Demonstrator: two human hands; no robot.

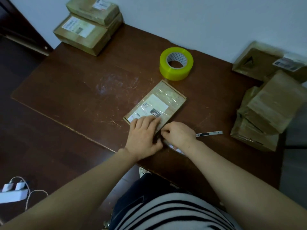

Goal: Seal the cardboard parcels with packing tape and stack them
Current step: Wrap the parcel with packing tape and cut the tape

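Note:
A flat cardboard parcel [163, 100] with a white label and clear tape across its top lies in the middle of the dark wooden table [79, 90]. My left hand [144, 135] presses flat on the parcel's near end, fingers straight. My right hand [178, 134] has its fingers curled at the parcel's near right corner, pinching what looks like the tape end there; the tape itself is hard to make out. A yellow-green roll of packing tape [176, 63] lies flat beyond the parcel.
A utility knife [210, 133] lies to the right of my right hand. Two taped parcels [86, 30] are stacked at the back left corner. Several parcels [269, 112] are piled at the right edge. A power strip [13, 193] lies on the floor at left.

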